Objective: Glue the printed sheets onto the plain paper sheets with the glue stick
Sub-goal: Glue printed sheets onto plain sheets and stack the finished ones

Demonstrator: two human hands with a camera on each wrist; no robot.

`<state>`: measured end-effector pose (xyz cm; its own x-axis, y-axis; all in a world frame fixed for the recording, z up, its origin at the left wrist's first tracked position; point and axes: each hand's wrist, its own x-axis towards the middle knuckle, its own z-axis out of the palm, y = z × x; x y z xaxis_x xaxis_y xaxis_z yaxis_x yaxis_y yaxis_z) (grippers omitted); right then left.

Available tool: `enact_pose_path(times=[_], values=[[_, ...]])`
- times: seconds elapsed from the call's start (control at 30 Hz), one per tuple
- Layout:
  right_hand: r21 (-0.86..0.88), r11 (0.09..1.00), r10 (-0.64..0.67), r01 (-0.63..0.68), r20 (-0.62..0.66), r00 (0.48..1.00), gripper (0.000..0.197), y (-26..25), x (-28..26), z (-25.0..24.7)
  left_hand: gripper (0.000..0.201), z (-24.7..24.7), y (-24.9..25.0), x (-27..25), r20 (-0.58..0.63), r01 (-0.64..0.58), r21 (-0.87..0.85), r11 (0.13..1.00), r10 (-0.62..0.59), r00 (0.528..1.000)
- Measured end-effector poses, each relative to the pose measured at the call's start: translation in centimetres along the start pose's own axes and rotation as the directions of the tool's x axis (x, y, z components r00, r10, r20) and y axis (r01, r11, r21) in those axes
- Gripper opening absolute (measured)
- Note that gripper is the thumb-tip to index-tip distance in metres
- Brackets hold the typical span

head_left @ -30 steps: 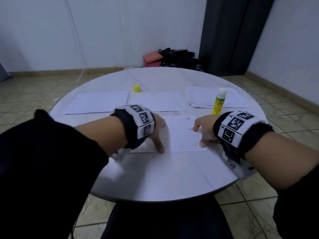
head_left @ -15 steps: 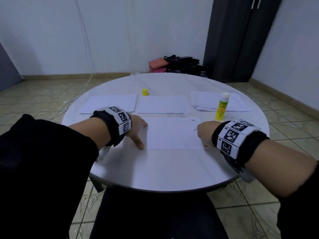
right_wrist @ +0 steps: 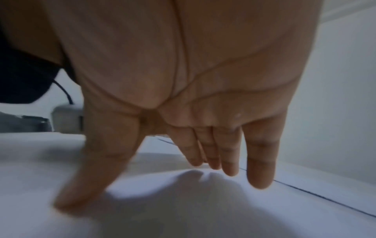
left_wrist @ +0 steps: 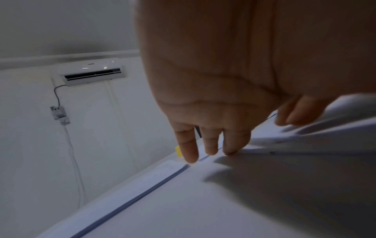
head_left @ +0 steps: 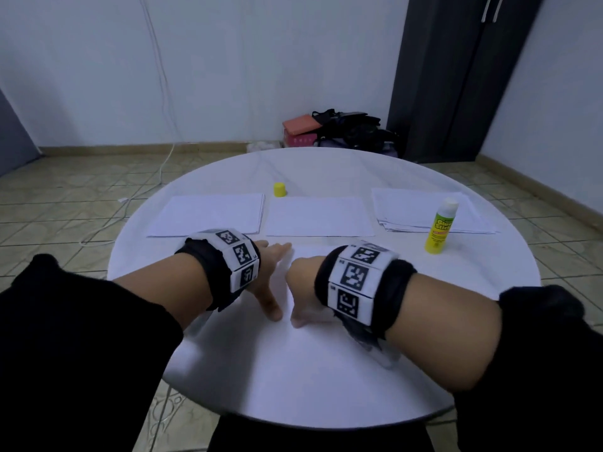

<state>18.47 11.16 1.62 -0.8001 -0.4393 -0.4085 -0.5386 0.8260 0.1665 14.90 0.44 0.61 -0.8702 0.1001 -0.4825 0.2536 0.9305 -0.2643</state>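
Observation:
A white sheet point(head_left: 313, 251) lies flat on the round white table point(head_left: 293, 370) in front of me. Both hands rest on it close together, fingers straight. My left hand point(head_left: 272, 275) presses the sheet's left-middle, its fingers point(left_wrist: 191, 153) touching paper near the far edge. My right hand point(head_left: 303, 288) lies just right of it, its spread fingers point(right_wrist: 230, 161) and thumb pressing down on the sheet point(right_wrist: 203, 201). The uncapped glue stick point(head_left: 440, 226) stands upright at the right, apart from both hands. Its yellow cap point(head_left: 280, 189) sits farther back.
Three lots of white paper lie across the far half of the table: a left stack point(head_left: 208, 215), a middle sheet point(head_left: 318, 215) and a looser right stack point(head_left: 424, 210). Bags point(head_left: 346, 128) sit on the floor by a dark cabinet point(head_left: 456, 76).
Both hands stood apart at the sheet's left and right edges half a second ago; they have slid inward and now nearly meet over its middle.

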Motion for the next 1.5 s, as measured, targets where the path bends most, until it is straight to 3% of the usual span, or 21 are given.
enact_pose_path(times=[0.17, 0.33, 0.5, 0.6, 0.93, 1.07, 1.13, 1.27, 1.37, 1.5], values=[[0.094, 0.993, 0.065, -0.075, 0.104, 0.992, 0.089, 3.1, 2.7, 0.8, 0.123, -0.1, 0.0, -0.3, 0.010, -0.001, -0.021, 1.000, 0.001, 1.000], [0.151, 0.971, 0.155, -0.185, 0.190, 0.969, 0.114, 8.6, 1.0, 2.2, 0.116, -0.3, 0.1, -0.3, 0.022, -0.044, 0.015, 0.999, 0.044, 0.999], [0.154, 0.950, 0.228, -0.273, 0.256, 0.939, 0.120, 12.1, -0.4, 3.5, 0.109, -0.3, 0.0, -0.2, 0.017, -0.057, 0.031, 0.998, 0.057, 0.998], [0.136, 0.952, 0.234, -0.275, 0.256, 0.938, 0.114, 13.3, -0.9, 4.0, 0.111, -0.2, -0.1, 0.1, 0.013, -0.057, 0.033, 0.998, 0.057, 0.998], [0.039, 0.957, 0.263, -0.288, 0.304, 0.916, 0.124, 14.3, -1.9, 4.4, 0.120, 0.9, -1.0, 1.6, -0.006, -0.073, 0.013, 0.997, 0.073, 0.997], [-0.152, 0.974, 0.204, -0.169, 0.256, 0.945, 0.099, 11.6, -1.7, 3.0, 0.126, 1.3, -1.4, 2.1, 0.006, -0.059, -0.022, 0.998, 0.060, 0.998], [-0.189, 0.982, 0.075, -0.032, 0.225, 0.971, 0.087, 9.1, -1.2, 2.4, 0.136, 1.2, -1.3, 2.1, 0.034, 0.001, -0.057, 0.998, 0.001, 0.999], [-0.125, 0.968, -0.192, 0.218, 0.193, 0.962, 0.089, 3.2, 0.2, 1.6, 0.146, 1.2, -0.9, 1.7, 0.021, 0.036, -0.099, 0.994, -0.034, 0.999], [-0.175, 0.948, -0.243, 0.265, 0.140, 0.960, 0.085, 0.7, 1.7, 0.9, 0.149, 1.5, -1.1, 1.9, 0.001, 0.037, -0.118, 0.992, -0.037, 0.999], [-0.169, 0.957, -0.207, 0.235, 0.169, 0.964, 0.098, 1.3, 3.2, -0.3, 0.149, 1.5, -1.3, 1.8, 0.026, 0.028, -0.123, 0.992, -0.025, 0.999]])
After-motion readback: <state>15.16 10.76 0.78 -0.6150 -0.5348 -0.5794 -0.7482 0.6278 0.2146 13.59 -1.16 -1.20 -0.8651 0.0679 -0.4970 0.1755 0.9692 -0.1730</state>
